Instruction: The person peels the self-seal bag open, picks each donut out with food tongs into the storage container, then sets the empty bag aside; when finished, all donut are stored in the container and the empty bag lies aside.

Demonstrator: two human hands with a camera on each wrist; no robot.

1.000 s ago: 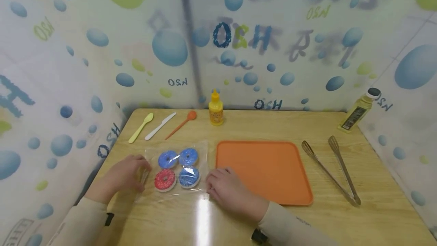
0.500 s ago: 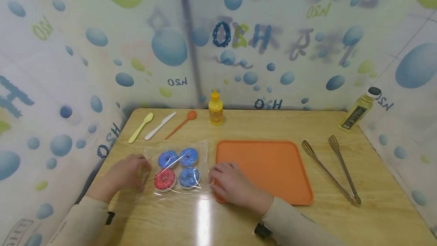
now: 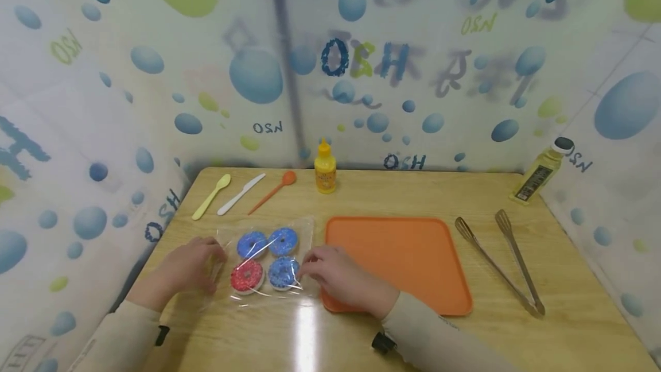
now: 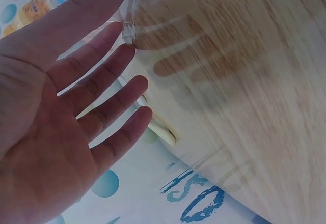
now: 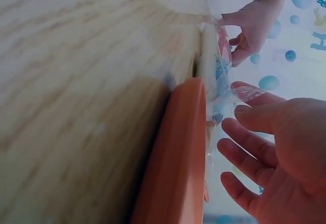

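Our right hand (image 3: 341,281) has shifted leftward, seemingly pinching the clear bag (image 3: 303,235). Our left hand (image 3: 183,268) stands wide; let us grip lightly.

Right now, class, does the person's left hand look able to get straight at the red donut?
Probably not: the left hand is close, but the red donut lies under the film of the clear bag, which seems to block direct touch.

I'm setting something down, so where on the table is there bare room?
The back strip is bare between the yellow bottle and clear bottle, behind the orange tray; so is the front right, in front of the tongs. It's crowded at left: yellow spoon, white knife and orange spoon behind the doughnut bag, flanked by left grip and right grip.
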